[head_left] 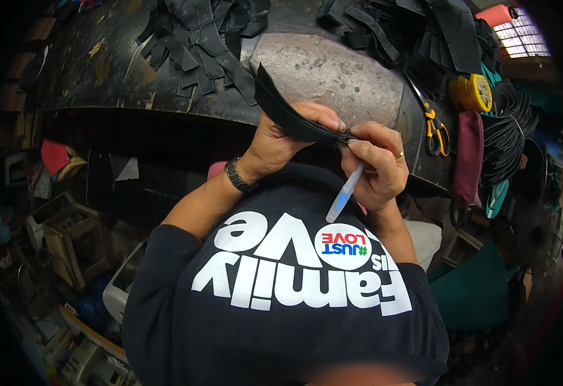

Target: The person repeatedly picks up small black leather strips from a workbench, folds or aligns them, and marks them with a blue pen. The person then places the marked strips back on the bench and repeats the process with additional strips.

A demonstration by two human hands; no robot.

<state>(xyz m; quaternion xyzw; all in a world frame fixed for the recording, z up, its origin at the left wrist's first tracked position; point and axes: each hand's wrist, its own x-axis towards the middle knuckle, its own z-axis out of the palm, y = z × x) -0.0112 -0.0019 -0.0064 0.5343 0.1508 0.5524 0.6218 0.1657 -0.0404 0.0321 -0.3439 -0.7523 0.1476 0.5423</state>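
Observation:
A folded strip of black fabric is pinched in my left hand, its free end rising up and to the left over the table's edge. The strip's other end meets the fingertips of my right hand. Held in that same hand is a slim pen-like tool, translucent with blue inside, its lower end pointing down toward my shirt. Its working tip is hidden among my fingers, so its exact kind is unclear. Both hands are close together, fingertips nearly touching at the strip's end.
Piles of black fabric strips and black pieces lie on the worn dark table. At right are orange-handled scissors, a yellow round container, a maroon pouch and a bundle of black cords.

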